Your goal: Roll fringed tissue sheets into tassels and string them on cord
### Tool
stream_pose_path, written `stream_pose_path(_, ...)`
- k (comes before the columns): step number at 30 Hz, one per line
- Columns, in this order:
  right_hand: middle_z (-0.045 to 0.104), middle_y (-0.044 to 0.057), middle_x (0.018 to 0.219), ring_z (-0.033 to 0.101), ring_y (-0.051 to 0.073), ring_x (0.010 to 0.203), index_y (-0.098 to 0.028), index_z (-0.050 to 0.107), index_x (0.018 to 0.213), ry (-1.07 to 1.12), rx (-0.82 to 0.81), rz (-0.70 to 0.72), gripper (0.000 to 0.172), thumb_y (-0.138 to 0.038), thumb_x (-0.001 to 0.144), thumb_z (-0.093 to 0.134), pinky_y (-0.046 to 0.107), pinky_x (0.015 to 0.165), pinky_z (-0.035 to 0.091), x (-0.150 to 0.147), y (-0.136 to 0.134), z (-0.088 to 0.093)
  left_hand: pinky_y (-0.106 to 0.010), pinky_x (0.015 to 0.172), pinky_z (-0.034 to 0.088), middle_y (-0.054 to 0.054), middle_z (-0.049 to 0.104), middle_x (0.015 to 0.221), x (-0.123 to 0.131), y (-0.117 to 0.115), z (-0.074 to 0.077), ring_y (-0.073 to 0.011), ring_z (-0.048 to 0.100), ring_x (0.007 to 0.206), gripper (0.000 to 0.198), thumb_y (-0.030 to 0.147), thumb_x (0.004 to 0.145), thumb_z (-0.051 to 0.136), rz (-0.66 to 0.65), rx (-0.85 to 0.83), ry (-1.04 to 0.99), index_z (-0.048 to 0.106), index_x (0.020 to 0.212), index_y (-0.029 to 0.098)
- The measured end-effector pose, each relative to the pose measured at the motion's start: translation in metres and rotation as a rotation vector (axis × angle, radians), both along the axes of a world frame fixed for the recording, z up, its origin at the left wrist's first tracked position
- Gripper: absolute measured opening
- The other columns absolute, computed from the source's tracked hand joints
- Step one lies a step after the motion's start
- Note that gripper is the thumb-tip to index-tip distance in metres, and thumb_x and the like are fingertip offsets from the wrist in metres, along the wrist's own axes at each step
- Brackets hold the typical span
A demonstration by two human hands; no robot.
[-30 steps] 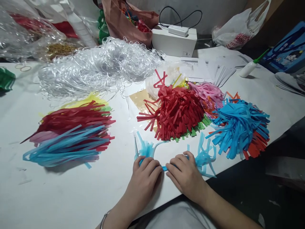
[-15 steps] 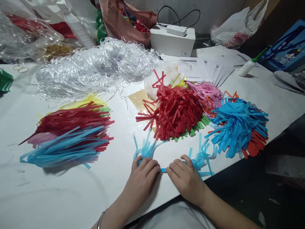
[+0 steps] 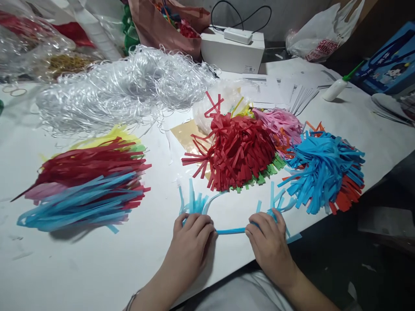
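Observation:
A light-blue paper tassel (image 3: pixel 231 231) lies across the white table near its front edge, its middle twisted into a thin cord and its two ends fringed. My left hand (image 3: pixel 194 235) is closed round the left part of it, with loose strips fanning out beyond the fingers. On the right part, my right hand (image 3: pixel 267 235) is closed too, and fringe shows behind its fingers. The cord stretches straight between both hands. Just behind them sits a pile of red fringed tassels (image 3: pixel 241 151); blue fringed tassels (image 3: pixel 326 168) lie on orange-red ones to the right.
Flat bundles of cut strips, blue (image 3: pixel 81 203) and dark red (image 3: pixel 90 166) among them, lie at left. A heap of clear plastic string (image 3: pixel 129 90) spreads behind. Further back stand a white box (image 3: pixel 231 54) and a glue bottle (image 3: pixel 335 90).
My right hand has moved right, away from my left hand, so a longer stretch of twisted blue cord shows between them. The view has shifted slightly.

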State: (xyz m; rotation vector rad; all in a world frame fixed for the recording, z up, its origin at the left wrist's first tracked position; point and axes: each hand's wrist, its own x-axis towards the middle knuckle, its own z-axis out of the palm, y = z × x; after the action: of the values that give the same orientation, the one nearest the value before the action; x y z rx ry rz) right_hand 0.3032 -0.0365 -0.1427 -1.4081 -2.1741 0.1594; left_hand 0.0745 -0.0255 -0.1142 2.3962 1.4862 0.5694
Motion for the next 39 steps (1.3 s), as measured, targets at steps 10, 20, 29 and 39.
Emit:
stream_pose_path(10,0.069,0.005,0.097,0.061,0.023,0.104,-0.021,0.059,0.082,0.006,-0.03,-0.127,0.02,-0.017,0.099,0.049,0.057,0.114,0.02,-0.012,0.0,0.006,-0.05,0.086,0.036,-0.006,0.066,0.091,0.015,0.008,0.005,-0.025,0.058,0.082,0.02,0.007,0.088,0.048,0.067,-0.034,0.174,0.063,0.082,0.019)
stream_pose_path(20,0.067,0.004,0.088,0.059,0.02,0.093,-0.017,0.064,0.097,-0.103,0.077,0.277,0.019,-0.008,0.093,0.048,0.049,0.114,0.024,-0.012,0.01,0.006,-0.047,0.093,0.036,-0.002,0.063,0.079,0.019,0.003,-0.008,-0.0214,0.054,0.078,0.027,0.006,0.093,0.053,-0.165,0.197,0.189,0.064,0.073,0.019)
stream_pose_path(29,0.065,0.003,0.081,0.058,0.018,0.083,-0.015,0.064,0.091,-0.184,0.261,0.453,0.028,-0.006,0.097,0.039,0.045,0.109,0.029,-0.016,0.023,0.025,-0.036,0.076,0.042,-0.002,0.07,0.089,0.01,0.002,0.019,-0.0198,0.064,0.083,0.026,0.018,0.096,0.045,-0.045,-0.295,-0.194,0.069,0.087,0.023)
stream_pose_path(39,0.072,0.003,0.079,0.066,0.015,0.078,-0.013,0.067,0.097,0.161,0.303,0.547,0.02,-0.01,0.097,0.048,0.043,0.108,0.035,-0.018,0.013,0.104,-0.029,0.068,0.043,0.001,0.06,0.071,0.011,-0.035,0.059,-0.0161,0.053,0.07,0.029,0.046,0.086,0.068,0.121,-0.788,-0.985,0.065,0.072,0.02)
